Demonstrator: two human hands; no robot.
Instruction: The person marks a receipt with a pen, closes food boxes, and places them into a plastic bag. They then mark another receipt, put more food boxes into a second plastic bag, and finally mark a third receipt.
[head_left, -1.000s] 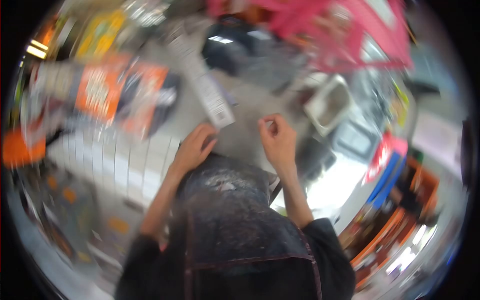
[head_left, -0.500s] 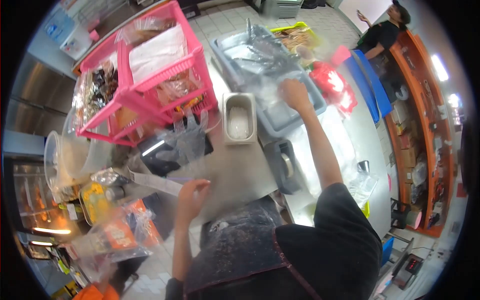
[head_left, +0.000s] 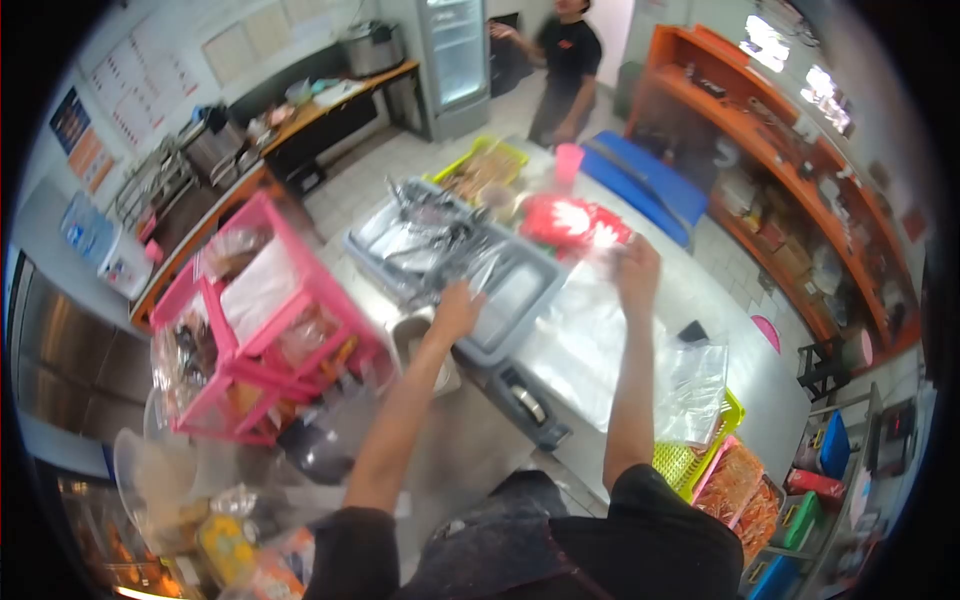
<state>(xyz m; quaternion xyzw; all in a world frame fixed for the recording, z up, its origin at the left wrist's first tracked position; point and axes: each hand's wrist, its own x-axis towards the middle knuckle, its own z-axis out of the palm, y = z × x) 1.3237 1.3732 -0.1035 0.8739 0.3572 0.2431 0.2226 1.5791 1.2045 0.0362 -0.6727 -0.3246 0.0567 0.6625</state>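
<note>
My left hand (head_left: 458, 312) reaches over the near side of a grey divided bin (head_left: 515, 345), its fingers curled at the clear plastic there. What it grips, if anything, is too blurred to name. To the right, my right hand (head_left: 638, 265) is raised beside a red-and-white plastic bag (head_left: 575, 222), above clear plastic sheets or bags (head_left: 585, 330) on the table. Its fingers are bent together, and their contents cannot be made out. Cutlery-like pieces in clear wrap (head_left: 425, 225) fill the bin's far compartment. A metal container (head_left: 405, 340) is partly behind my left forearm.
A pink basket rack (head_left: 235, 365) stands at the left. A black tape dispenser (head_left: 520, 400) sits by the table edge. Yellow-green baskets (head_left: 435, 178) (head_left: 735, 410), a pink cup (head_left: 567, 165) and a blue case (head_left: 645, 185) surround the work area. A person (head_left: 568, 70) stands beyond the table.
The view has tilted up and turned. My left hand has moved from over the metal counter to the grey bin. My right hand has left the bin and gone right, beside the red-and-white bag.
</note>
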